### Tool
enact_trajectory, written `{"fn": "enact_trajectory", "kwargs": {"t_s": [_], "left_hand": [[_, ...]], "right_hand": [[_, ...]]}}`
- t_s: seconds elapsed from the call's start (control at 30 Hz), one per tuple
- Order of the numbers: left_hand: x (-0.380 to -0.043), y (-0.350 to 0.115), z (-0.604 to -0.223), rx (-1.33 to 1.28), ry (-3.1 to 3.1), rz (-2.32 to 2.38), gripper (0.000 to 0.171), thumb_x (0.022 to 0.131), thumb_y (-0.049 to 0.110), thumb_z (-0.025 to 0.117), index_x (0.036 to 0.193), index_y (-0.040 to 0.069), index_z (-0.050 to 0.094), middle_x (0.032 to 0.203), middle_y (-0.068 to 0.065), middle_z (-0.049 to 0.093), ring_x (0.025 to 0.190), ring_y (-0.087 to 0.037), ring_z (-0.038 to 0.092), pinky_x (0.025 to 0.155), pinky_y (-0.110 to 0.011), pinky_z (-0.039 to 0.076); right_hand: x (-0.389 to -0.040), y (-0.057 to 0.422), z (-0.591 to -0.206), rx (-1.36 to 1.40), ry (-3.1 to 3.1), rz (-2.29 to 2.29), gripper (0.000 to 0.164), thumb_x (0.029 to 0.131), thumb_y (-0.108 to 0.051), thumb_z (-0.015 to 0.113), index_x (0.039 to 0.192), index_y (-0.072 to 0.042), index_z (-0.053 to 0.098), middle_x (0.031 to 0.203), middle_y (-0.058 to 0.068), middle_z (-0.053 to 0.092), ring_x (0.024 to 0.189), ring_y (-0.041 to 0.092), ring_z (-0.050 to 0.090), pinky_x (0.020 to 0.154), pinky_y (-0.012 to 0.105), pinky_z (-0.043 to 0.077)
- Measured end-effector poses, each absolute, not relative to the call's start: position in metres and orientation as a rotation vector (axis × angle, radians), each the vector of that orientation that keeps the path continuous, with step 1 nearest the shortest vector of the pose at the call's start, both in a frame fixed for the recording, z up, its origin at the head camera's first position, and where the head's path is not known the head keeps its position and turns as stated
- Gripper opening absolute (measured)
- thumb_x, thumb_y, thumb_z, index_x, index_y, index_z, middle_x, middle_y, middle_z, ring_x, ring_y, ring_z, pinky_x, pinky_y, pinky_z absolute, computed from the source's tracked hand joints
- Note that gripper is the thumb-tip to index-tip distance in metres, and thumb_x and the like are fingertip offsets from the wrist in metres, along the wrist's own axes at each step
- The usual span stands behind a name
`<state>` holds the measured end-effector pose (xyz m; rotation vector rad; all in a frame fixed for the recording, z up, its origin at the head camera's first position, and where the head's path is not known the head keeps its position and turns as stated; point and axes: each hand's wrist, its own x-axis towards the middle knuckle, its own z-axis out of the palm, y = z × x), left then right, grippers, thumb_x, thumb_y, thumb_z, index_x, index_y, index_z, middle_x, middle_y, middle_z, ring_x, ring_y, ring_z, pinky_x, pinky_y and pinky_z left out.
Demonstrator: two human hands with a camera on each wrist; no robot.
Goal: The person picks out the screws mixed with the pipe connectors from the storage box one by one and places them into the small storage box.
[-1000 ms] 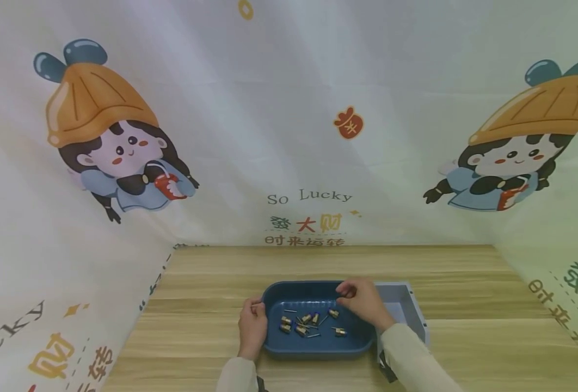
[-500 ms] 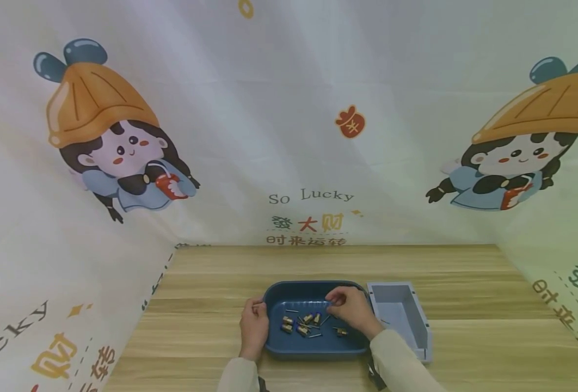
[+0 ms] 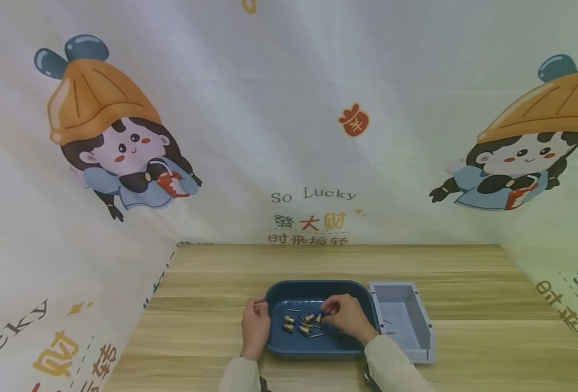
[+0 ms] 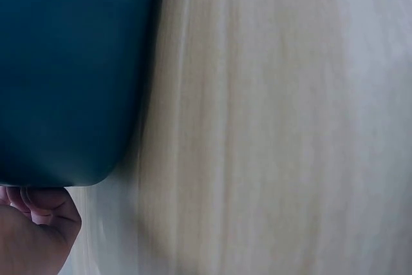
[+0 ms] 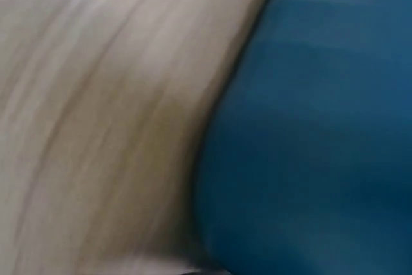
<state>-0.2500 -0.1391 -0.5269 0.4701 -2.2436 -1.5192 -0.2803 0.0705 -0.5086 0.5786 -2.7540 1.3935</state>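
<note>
Right hand (image 3: pixel 349 317): while its bent fingers reach down inside the blue tray (image 3: pixel 308 347), at brass-coloured pieces (image 3: pixel 288 328) near the tray's middle, whether they pinch one cannot be told.
Left hand (image 3: pixel 256 329): curled against the blue tray's left end, gripping its rim.
Brass-coloured pieces: loose in the blue tray — several left of its middle.
Metal pins (image 3: pixel 316 335): strewn among them.
Grey bin (image 3: pixel 407 321): just right of the blue tray.
Worktop (image 3: pixel 196 316): wood-grained, beneath the blue tray.
</note>
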Motion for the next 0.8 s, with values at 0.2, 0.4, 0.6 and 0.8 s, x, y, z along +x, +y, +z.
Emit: {"fn": "enact_trajectory", "kwargs": {"t_s": [0.2, 0.4, 0.6, 0.8], "left_hand": [[-0.25, -0.139, -0.526, 0.467, -2.248, -1.515, 0.016, 0.091, 0.0, 0.052, 0.104, -0.003, 0.06, 0.088, -0.017, 0.066, 0.082, -0.027, 0.061, 0.075, -0.041, 0.047], [-0.25, -0.139, -0.525, 0.46, -2.244, -1.505, 0.016, 0.09, 0.0, 0.052, 0.103, -0.004, 0.06, 0.087, -0.017, 0.066, 0.082, -0.027, 0.061, 0.075, -0.041, 0.047], [-0.251, -0.138, -0.525, 0.466, -2.247, -1.504, 0.016, 0.09, 0.0, 0.052, 0.103, -0.003, 0.06, 0.09, -0.019, 0.067, 0.084, -0.03, 0.062, 0.076, -0.043, 0.048], [-0.25, -0.138, -0.525, 0.466, -2.247, -1.506, 0.016, 0.091, 0.0, 0.052, 0.104, -0.003, 0.06, 0.093, -0.02, 0.067, 0.087, -0.032, 0.063, 0.078, -0.045, 0.048]], "right_hand": [[-0.277, 0.071, -0.513, 0.63, -2.791, 1.365, 0.015, 0.066, 0.002, 0.079, 0.078, -0.002, 0.07, 0.068, 0.001, 0.064, 0.061, 0.005, 0.051, 0.056, 0.019, 0.042], [-0.278, 0.072, -0.517, 0.732, -2.8, 1.301, 0.016, 0.064, 0.0, 0.081, 0.076, -0.004, 0.07, 0.067, -0.001, 0.065, 0.059, -0.001, 0.049, 0.056, 0.018, 0.043], [-0.278, 0.072, -0.519, 0.783, -2.816, 1.293, 0.017, 0.062, 0.0, 0.081, 0.074, -0.002, 0.07, 0.066, 0.0, 0.066, 0.059, -0.001, 0.05, 0.057, 0.018, 0.043], [-0.276, 0.07, -0.52, 0.745, -2.855, 1.349, 0.018, 0.06, 0.003, 0.081, 0.072, -0.002, 0.07, 0.065, 0.001, 0.065, 0.059, 0.003, 0.053, 0.056, 0.018, 0.043]]}}
